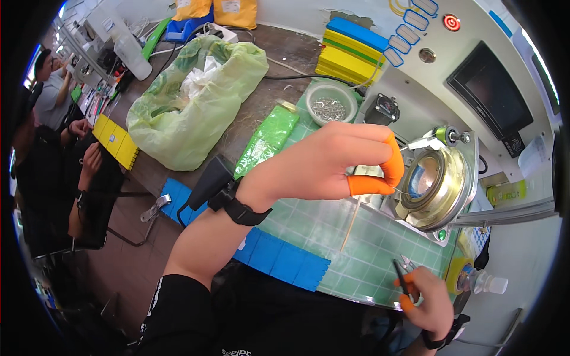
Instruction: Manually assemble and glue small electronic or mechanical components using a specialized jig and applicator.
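My left hand, with orange finger cots on thumb and index finger, reaches across the bench to a brass-coloured round fixture. Its thumb and index finger are pinched on a thin wire-like strand that runs toward the fixture's round opening, where something blue shows. Lower right, my right hand, also in orange finger cots, is closed around black tweezers over the front of the green gridded mat. A small silvery pointed tool lies beside their tip. A thin wooden stick rests on the mat.
A bowl of small metal pieces stands behind my left hand. Beside it are a green packet and a bag-lined bin. Blue strips line the front edge. A screen stands back right. Another person sits at left.
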{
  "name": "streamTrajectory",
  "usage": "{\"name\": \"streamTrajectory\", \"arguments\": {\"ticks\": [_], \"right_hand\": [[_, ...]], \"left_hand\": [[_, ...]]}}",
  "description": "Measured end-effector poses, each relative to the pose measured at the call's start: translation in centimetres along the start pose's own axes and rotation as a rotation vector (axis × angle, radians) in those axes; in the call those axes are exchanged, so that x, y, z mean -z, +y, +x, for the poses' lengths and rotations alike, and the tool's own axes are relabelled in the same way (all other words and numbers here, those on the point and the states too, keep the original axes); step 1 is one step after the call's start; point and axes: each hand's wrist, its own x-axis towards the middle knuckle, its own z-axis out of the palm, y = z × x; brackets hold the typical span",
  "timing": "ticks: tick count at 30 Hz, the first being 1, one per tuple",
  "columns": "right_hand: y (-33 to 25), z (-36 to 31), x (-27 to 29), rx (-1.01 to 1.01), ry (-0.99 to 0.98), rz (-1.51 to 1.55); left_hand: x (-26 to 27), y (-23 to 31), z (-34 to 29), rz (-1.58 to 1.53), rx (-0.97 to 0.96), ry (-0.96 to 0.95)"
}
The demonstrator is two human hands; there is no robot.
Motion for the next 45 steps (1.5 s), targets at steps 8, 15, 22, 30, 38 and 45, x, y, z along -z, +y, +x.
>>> {"name": "streamTrajectory", "arguments": {"ticks": [8, 15, 22, 30, 38, 45], "right_hand": [[-0.5, -0.1, 4.0, 0.788, 1.098, 0.578], [-6.3, 6.4, 4.2, 0.752, 1.061, 0.18], [-7.3, 9.6, 3.0, 0.653, 0.999, 0.171], [-7.2, 10.3, 3.3, 0.754, 0.81, -0.157], [-7.2, 10.4, 2.9, 0.741, 0.814, -0.159], [-7.4, 10.3, 2.8, 0.697, 0.8, -0.181]], "left_hand": [[-0.1, 0.0, 0.0, 0.01, 0.015, -0.004], [-0.2, 0.4, 0.3, 0.028, 0.037, -0.013], [0.0, -0.1, 0.1, 0.026, 0.015, -0.02], [-0.1, -0.3, 0.1, 0.007, 0.008, 0.006], [0.1, -0.3, 0.0, -0.012, 0.0, 0.004], [0.0, -0.5, 0.1, -0.012, -0.013, 0.003]]}}
